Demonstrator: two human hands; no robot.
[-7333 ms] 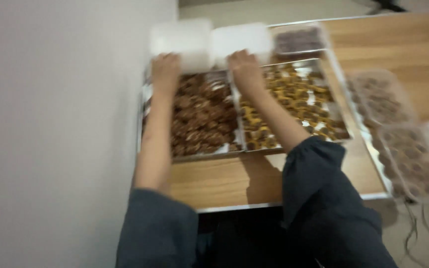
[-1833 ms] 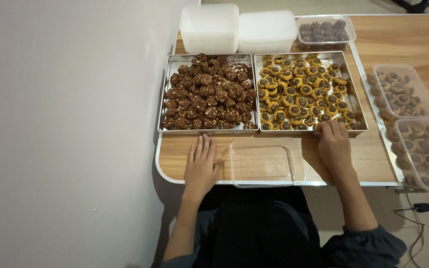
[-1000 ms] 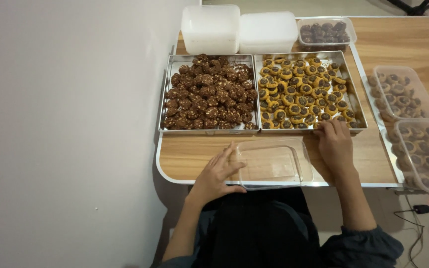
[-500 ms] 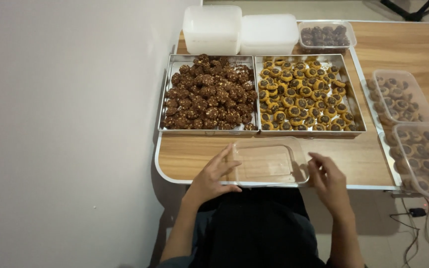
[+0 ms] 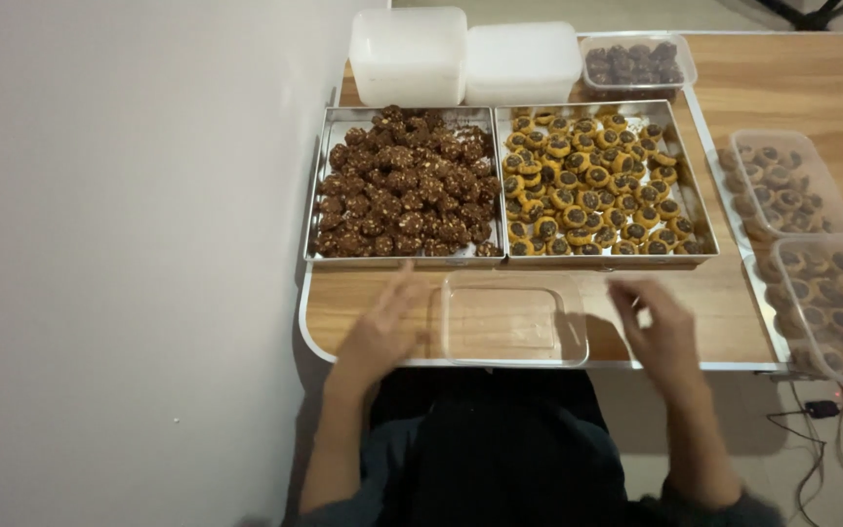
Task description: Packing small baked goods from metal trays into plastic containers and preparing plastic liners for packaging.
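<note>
The fingers of the left hand (image 5: 380, 327) are lying spread and loose over the wooden table (image 5: 363, 298), gripping nothing, with the fingertips reaching toward the near rim of the left tray and the hand sitting just left of the clear plastic container (image 5: 511, 320), a little blurred, so whether it is touching the container's wall is hard to say. The fingers of the right hand (image 5: 658, 327) are hanging open and slightly curled above the table, holding nothing, a short way right of that container and apart from it.

The container itself is sitting at the near edge of the table, between the two hands. It is shallow, rectangular with rounded corners, see-through and empty, so the wood grain is showing through its bottom.

Just beyond it two metal baking trays are lying side by side. The left tray (image 5: 316, 210) is heaped with dark brown, nut-flecked chocolate cookies (image 5: 402, 185). The right tray (image 5: 697, 195) is carrying golden thumbprint cookies (image 5: 587, 185) with dark centres, laid in rough rows.

At the far side two white lidded tubs (image 5: 465, 59) are standing next to each other, and right of them a clear box of dark cookies (image 5: 636, 63) is sitting. Along the right edge two more clear boxes filled with cookies (image 5: 812, 244) are waiting, one nearer than the other
</note>
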